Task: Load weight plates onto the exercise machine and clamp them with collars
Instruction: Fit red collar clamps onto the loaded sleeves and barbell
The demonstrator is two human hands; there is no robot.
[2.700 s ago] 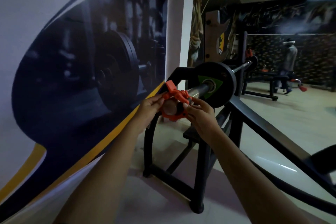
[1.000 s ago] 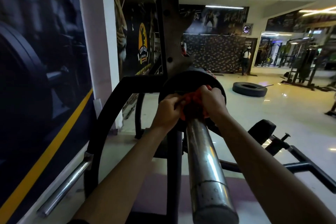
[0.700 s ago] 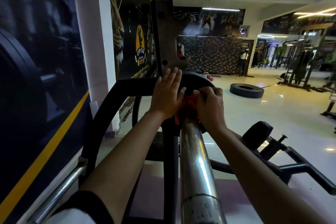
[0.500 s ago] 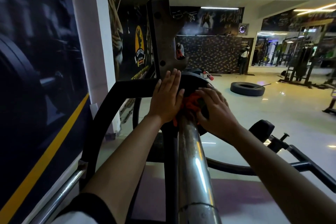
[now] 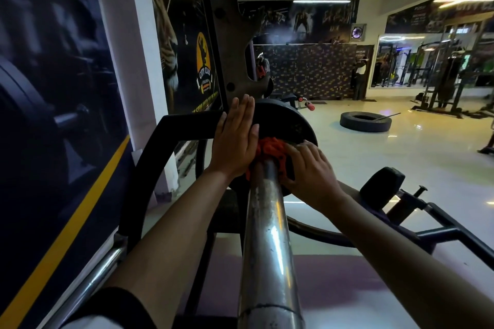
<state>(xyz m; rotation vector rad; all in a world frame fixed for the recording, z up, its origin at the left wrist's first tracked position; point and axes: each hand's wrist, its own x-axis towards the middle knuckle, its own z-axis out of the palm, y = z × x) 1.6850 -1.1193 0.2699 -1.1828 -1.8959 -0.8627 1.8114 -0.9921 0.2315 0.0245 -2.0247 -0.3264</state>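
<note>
One black plate (image 5: 283, 125) is on the bar (image 5: 267, 235), the orange collar (image 5: 270, 148) sits against it between the flat, spread left hand (image 5: 235, 141) and the right hand (image 5: 310, 168) pinching it, probably nearly locked.

The thick silver steel bar sleeve (image 5: 268, 235) is glossy but scuffed and pitted. At its twelve o'clock end sit an orange plastic collar (image 5: 270, 147) and a matt black round weight plate (image 5: 283, 125). The pale tiled floor (image 5: 401, 157) gleams.
</note>
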